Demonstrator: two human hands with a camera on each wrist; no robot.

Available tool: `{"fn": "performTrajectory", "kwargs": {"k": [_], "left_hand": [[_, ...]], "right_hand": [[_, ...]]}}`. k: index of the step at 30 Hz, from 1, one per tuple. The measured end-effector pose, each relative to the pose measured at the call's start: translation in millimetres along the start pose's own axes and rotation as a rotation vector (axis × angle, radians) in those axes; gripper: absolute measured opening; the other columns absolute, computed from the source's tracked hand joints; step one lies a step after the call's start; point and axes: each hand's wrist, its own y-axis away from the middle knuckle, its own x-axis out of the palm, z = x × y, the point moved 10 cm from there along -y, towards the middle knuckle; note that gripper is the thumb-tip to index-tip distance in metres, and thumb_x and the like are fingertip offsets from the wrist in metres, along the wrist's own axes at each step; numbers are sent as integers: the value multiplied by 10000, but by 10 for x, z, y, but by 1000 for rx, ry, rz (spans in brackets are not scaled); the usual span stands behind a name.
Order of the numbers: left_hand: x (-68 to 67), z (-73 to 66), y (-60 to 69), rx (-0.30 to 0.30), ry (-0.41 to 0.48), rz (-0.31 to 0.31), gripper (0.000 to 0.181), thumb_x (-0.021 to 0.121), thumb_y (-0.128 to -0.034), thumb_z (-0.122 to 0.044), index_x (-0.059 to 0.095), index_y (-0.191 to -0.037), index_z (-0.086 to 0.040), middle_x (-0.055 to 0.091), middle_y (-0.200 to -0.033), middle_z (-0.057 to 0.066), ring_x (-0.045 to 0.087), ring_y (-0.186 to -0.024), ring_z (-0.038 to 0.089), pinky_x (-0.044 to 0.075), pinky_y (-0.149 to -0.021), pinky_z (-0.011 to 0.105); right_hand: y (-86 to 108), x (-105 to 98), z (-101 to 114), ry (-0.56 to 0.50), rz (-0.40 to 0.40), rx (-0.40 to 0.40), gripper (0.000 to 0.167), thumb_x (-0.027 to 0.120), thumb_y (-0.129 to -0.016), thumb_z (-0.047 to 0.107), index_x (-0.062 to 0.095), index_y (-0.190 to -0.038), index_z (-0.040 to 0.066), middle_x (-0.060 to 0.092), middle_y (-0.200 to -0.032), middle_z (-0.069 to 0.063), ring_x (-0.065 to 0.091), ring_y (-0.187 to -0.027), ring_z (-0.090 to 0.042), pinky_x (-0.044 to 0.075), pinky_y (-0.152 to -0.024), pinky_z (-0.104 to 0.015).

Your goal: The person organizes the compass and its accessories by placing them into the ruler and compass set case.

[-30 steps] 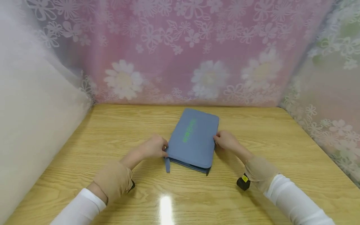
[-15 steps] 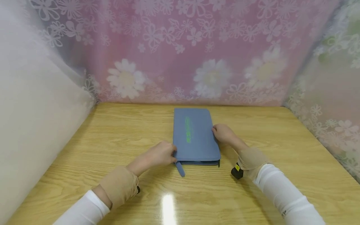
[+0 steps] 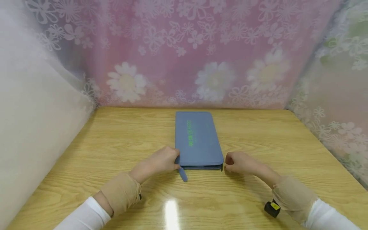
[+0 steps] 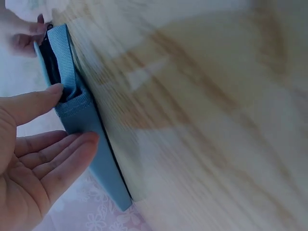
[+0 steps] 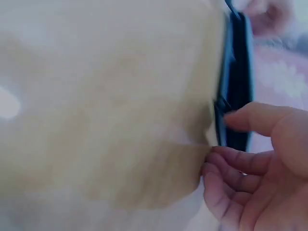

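Note:
A blue zip case (image 3: pixel 198 137) with green lettering lies flat on the table, its near end parted slightly at the zip. At its near left corner my left hand (image 3: pixel 164 159) holds the case: in the left wrist view the thumb (image 4: pixel 41 103) presses by the fabric strap (image 4: pixel 62 45) and the fingers lie along the spine. My right hand (image 3: pixel 240 163) is beside the near right corner, fingers bent, close to the dark zip pull (image 3: pixel 222 167). In the right wrist view a gap separates its thumb (image 5: pixel 250 118) from its fingers; whether the thumb touches the case is unclear.
The wood-grain table (image 3: pixel 129 127) spreads around the case. A pink floral curtain (image 3: pixel 172 64) hangs behind its back edge, with pale sheets at left (image 3: pixel 37 111) and right (image 3: pixel 339 105). A small black camera (image 3: pixel 272 209) hangs under the right wrist.
The case has turned from slanted to nearly straight and shifted slightly left. My right hand has let go of its right edge and come nearer, to the corner by the zip pull. The left hand stays on.

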Motion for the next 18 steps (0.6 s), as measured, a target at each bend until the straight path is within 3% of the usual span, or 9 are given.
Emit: {"fn": "performTrajectory", "kwargs": {"k": [2, 4, 9, 14, 18], "left_hand": [[1, 1, 1, -2, -7, -1, 247, 774, -752, -176, 586, -803, -23, 539, -688, 20, 500, -609, 116, 425, -525, 235], [6, 3, 3, -3, -13, 2, 241, 769, -757, -164, 578, -802, -25, 534, -690, 21, 506, -614, 121, 433, -529, 236], [23, -18, 10, 31, -32, -1, 214, 752, -769, -139, 571, -804, -29, 538, -706, 22, 512, -625, 120, 446, -541, 225], [24, -15, 22, 58, -5, 3, 194, 754, -757, -108, 595, -817, -13, 565, -726, 40, 521, -640, 125, 453, -557, 230], [44, 40, 23, 49, 64, 38, 153, 746, -757, -64, 617, -827, -23, 551, -702, 16, 484, -633, 110, 424, -554, 231]], "right_hand": [[69, 64, 60, -17, -2, 13, 165, 654, -855, 234, 586, -831, 86, 548, -677, 43, 482, -574, -102, 414, -549, -283], [91, 65, 121, -14, -54, 14, 202, 665, -847, 266, 584, -798, 88, 537, -638, 47, 468, -543, -96, 401, -521, -274], [88, 27, 146, 16, -163, 26, 162, 667, -846, 187, 590, -761, 72, 513, -603, 44, 417, -519, -86, 357, -486, -258], [114, 20, 164, 14, -187, -73, 146, 631, -861, 84, 583, -723, 94, 447, -572, 61, 348, -500, -64, 313, -482, -237], [183, 3, 236, 96, -244, -153, 152, 640, -852, 70, 612, -714, 127, 465, -585, 96, 341, -508, -21, 320, -494, -219]]}}
